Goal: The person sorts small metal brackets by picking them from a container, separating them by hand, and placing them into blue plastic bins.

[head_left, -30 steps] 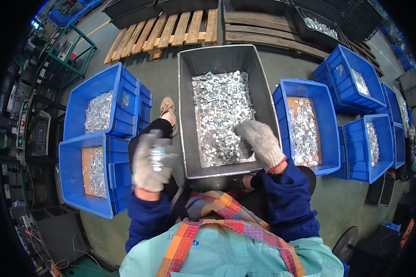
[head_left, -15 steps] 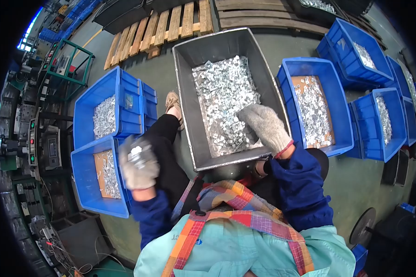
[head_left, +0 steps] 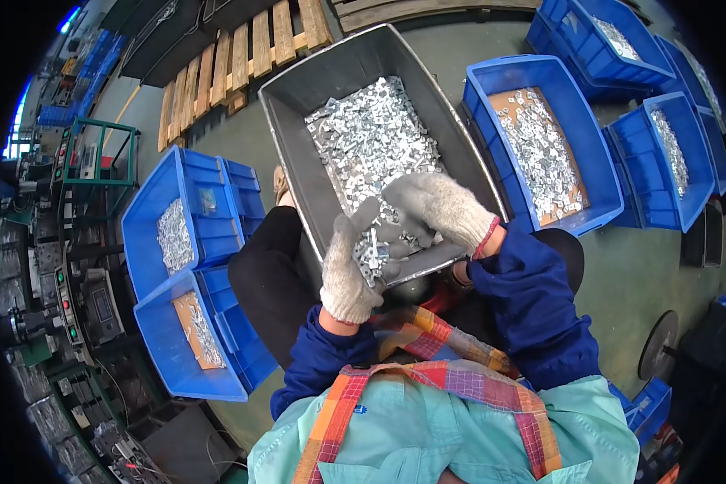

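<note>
Both my hands wear light knitted gloves with grey palms and fingers. My left hand (head_left: 349,270) is cupped at the near left corner of a dark grey bin (head_left: 286,149), with small metal parts (head_left: 371,252) in its palm. Close beside it, my right hand (head_left: 442,208) is bent over the near end of the heap, fingers curved and apart; its palm side is mostly hidden. The heap of small shiny metal pieces (head_left: 375,133) covers much of the bin's floor. The bin's near rim lies just below both hands.
Blue crates with metal pieces stand on both sides: a right crate (head_left: 573,89), a left crate (head_left: 149,202) and a lower left crate (head_left: 165,339). A wooden pallet (head_left: 242,60) lies beyond the bin. Machinery (head_left: 64,302) lines the far left. My legs flank the bin.
My left hand has come from above the left crates to the bin, carrying metal pieces. My right hand has shifted slightly towards it. The view has turned somewhat.
</note>
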`<state>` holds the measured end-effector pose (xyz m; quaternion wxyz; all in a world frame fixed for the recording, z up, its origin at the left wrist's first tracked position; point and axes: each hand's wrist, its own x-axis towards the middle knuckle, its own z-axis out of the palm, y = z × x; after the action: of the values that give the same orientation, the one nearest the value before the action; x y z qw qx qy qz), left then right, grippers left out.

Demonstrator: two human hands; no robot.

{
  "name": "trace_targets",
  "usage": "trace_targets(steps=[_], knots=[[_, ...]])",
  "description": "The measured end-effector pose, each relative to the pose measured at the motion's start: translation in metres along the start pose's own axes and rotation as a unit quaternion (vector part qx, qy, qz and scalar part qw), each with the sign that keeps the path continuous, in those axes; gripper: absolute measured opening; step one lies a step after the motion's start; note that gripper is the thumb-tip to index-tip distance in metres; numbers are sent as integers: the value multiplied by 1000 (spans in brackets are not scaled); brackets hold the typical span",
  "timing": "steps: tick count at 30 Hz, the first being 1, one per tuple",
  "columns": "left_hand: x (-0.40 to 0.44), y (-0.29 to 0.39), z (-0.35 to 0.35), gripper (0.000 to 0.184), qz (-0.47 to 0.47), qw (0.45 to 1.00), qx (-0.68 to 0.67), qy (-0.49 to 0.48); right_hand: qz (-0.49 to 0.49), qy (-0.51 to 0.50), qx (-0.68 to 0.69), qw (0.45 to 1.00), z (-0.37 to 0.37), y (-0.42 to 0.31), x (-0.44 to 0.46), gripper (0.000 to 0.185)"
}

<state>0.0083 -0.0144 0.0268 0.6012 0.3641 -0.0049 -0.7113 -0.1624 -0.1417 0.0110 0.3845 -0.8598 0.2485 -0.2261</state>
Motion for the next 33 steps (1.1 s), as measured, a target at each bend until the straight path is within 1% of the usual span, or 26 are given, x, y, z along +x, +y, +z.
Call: trace_targets(steps=[1, 2, 4, 5, 6, 8, 9, 11, 13, 14, 15, 16, 17, 18, 19, 20, 21, 22, 23, 25, 28, 31, 32, 33], knots=[[1, -2, -2, 61, 10, 1000, -2, -16, 120, -56, 132, 982, -9, -15, 7, 28], [1, -3, -2, 62, 10, 1000, 9, -18, -41, -62, 30, 997, -7, -10, 6, 29], [0, -3, 1, 66, 7, 999, 37, -22, 14, -93, 203, 975, 11, -3, 4, 29], [-1, -3, 1, 68, 2, 998, 55, -25, 51, -101, 244, 963, 17, 0, 3, 30], [-2, -3, 2, 68, 2, 999, 45, -26, 88, -106, 284, 949, 19, -2, 4, 31], [-5, -4, -1, 67, -1, 999, 27, -30, 180, -111, 274, 938, 16, -5, 8, 33], [-2, 0, -7, 62, -45, 997, -32, -46, 182, -69, 223, 955, 16, -2, 9, 35], [1, -3, -14, 58, -30, 994, -85, -59, 187, 10, 118, 975, 20, 4, 10, 38], [6, -2, -22, 51, -28, 987, -150, -60, 236, 79, 118, 961, 13, -3, 12, 38], [11, -2, -27, 50, -12, 985, -167, -27, 257, 110, 115, 953, 7, -7, 13, 39], [16, -1, -29, 48, 6, 982, -187, 5, 279, 67, 142, 947, -7, -17, 14, 37], [22, -1, -32, 47, 27, 977, -207, 36, 180, 55, 62, 980, -1, -5, 9, 36], [24, -1, -36, 45, 36, 974, -225, 14, 78, 41, -18, 996, 12, 16, -1, 35], [24, 0, -31, 45, 45, 974, -219, 19, -26, 26, -97, 995, 13, 18, -1, 34], [23, 1, -25, 45, 54, 975, -214, 24, -44, -34, -155, 986, 18, 19, -2, 33], [22, 0, -22, 45, 62, 976, -209, 32, -110, -8, -147, 983, 25, 18, -3, 28], [21, -1, -23, 45, 65, 976, -207, 15, 1, -61, 25, 998, 31, 10, -3, 25], [21, -3, -25, 45, 68, 977, -204, -2, 97, -111, 135, 980, 32, 6, 0, 23], [21, -4, -26, 46, 71, 977, -200, -19, 200, -139, 232, 942, 32, 2, 2, 22], [18, -4, -22, 46, 81, 979, -184, -22, 368, -187, 295, 862, 1, -32, 18, 30], [14, -4, -18, 47, 98, 982, -161, -26, 380, -141, 397, 823, 8, -27, 12, 31], [14, -2, -13, 46, 109, 984, -138, -9, 306, -101, 387, 864, 14, -24, 6, 25], [14, -2, -12, 45, 112, 985, -130, -1, 169, -40, 257, 951, 21, -14, 3, 23], [15, -1, -15, 45, 97, 987, -127, -3, 24, 23, 115, 993, 22, -12, 5, 21]])
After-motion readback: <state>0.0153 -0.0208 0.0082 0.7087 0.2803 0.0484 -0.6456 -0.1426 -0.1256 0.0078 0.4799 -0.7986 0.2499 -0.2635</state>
